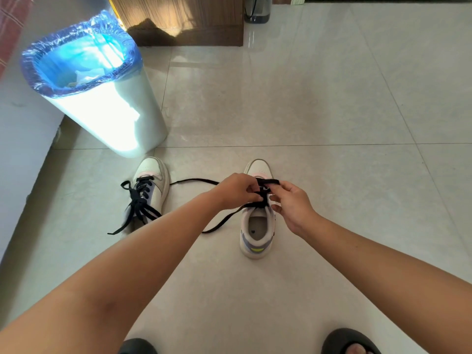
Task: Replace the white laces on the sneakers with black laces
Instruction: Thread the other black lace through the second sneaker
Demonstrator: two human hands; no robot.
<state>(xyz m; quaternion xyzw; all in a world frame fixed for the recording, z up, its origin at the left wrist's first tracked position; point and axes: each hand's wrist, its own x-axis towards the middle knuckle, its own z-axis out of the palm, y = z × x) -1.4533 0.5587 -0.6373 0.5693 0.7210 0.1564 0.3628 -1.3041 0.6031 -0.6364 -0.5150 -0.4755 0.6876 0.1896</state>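
Observation:
Two white sneakers stand on the tiled floor, toes pointing away from me. The left sneaker (150,192) is laced with a black lace whose ends trail loose toward me. Over the right sneaker (258,226), my left hand (235,190) and my right hand (293,205) both pinch a black lace (219,222) at the eyelets. One end of that lace runs left across the floor, the other trails down-left beside the shoe. The eyelets under my fingers are hidden.
A white bin (102,98) with a blue liner stands at the back left, close to the left sneaker. A wooden cabinet (184,21) is behind it. A white wall runs along the left. My feet in dark slippers (350,341) show at the bottom edge.

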